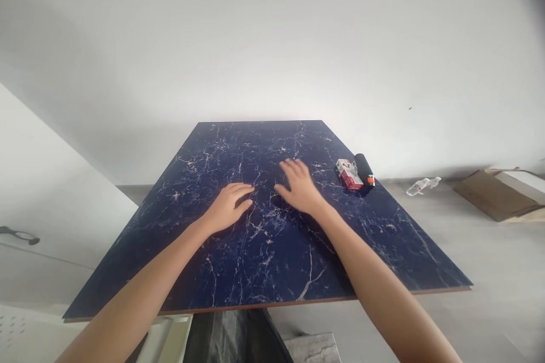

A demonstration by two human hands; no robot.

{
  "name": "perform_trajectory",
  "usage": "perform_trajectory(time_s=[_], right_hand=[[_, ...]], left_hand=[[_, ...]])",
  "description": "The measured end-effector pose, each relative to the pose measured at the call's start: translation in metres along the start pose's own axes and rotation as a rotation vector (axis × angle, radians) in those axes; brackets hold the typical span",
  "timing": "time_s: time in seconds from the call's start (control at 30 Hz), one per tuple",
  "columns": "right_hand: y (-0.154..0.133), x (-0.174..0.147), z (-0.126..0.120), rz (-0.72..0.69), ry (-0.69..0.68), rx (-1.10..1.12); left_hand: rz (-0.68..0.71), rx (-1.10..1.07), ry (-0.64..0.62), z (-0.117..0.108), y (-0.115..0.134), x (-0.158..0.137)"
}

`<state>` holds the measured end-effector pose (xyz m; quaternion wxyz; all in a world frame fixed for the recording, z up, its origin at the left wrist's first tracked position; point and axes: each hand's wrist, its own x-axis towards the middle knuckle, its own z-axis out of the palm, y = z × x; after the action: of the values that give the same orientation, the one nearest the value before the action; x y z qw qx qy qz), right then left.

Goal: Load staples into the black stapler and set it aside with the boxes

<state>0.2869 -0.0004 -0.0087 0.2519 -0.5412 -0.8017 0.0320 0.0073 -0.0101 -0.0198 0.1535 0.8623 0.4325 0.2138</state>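
A large dark blue slab with white marble veins [264,249] lies flat in front of me, reaching to the white wall. My left hand [227,204] rests palm down on its middle, fingers together and pointing right. My right hand [298,184] lies flat beside it, fingers spread and pointing away from me. Neither hand holds anything. The two hands are close but apart.
A small red and white box [349,174] and a black cylinder with an orange end [365,168] sit on the slab's right edge. On the grey floor to the right lie a clear plastic bottle [421,185] and flat cardboard [498,195]. A white cabinet [46,221] stands at left.
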Motion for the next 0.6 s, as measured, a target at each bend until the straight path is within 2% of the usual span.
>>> perform_trajectory(time_s=[0.07, 0.17, 0.23, 0.27, 0.4, 0.6], right_hand=[[0.028, 0.002, -0.02, 0.199, 0.221, -0.095], [0.078, -0.009, -0.047, 0.629, 0.479, -0.183], [0.108, -0.021, -0.059, 0.86, 0.577, -0.19], [0.12, -0.028, -0.062, 0.938, 0.561, -0.165], [0.146, -0.041, -0.067, 1.041, 0.355, -0.038], [0.145, -0.037, -0.064, 0.975, 0.255, -0.131]], left_hand=[[-0.023, -0.01, 0.008, -0.002, 0.0, -0.001], [-0.045, -0.003, 0.002, -0.003, -0.002, -0.001], [-0.04, 0.007, 0.002, -0.002, -0.003, 0.0], [-0.033, 0.013, 0.003, -0.002, -0.003, 0.0], [0.001, 0.043, 0.02, 0.0, -0.005, 0.001], [0.003, 0.056, 0.035, -0.001, -0.006, 0.003]])
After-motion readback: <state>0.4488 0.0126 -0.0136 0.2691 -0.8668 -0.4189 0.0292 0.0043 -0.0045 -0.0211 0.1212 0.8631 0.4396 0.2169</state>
